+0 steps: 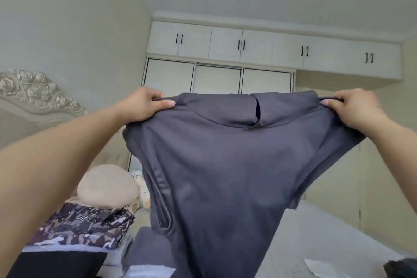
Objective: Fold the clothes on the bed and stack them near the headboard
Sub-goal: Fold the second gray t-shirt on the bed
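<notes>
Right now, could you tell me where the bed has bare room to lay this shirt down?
The bare bedspread right of the hanging grey shirt looks free. The left side is crowded: patterned garment, beige pillow and folded dark pieces.

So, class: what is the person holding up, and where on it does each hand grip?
A dark grey shirt: left hand and right hand each pinch a shoulder.
</notes>
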